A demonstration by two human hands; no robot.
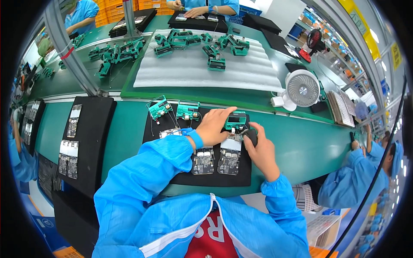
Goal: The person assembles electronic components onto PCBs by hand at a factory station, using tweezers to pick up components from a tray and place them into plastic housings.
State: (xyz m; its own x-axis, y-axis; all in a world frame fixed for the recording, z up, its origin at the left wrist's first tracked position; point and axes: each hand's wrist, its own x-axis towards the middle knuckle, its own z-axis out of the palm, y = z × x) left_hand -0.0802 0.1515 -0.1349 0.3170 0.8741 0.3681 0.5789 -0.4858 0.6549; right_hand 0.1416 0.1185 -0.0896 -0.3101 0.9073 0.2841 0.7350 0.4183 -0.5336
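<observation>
My left hand point(211, 128) reaches over a black foam mat point(180, 178), index finger stretched along the far edge of a green plastic frame point(236, 118), thumb at its near left side. That frame sits just above a circuit board point(229, 161) with a white patch. My right hand point(262, 150) has its fingers curled around a small dark rounded object point(250, 136) beside the frame's near right corner; its kind is unclear. Another circuit board point(203, 161) lies to the left, and a third, partly covered board point(170, 132) is by my left wrist, which wears a blue band point(195, 139).
Two more green frames point(159, 107) with wires lie at the mat's far edge. Behind a rail, white foam sheeting point(206, 79) carries several green frames. A white fan point(302, 89) stands at right. Left is a black foam slab point(88, 150) with boards. Other people work around.
</observation>
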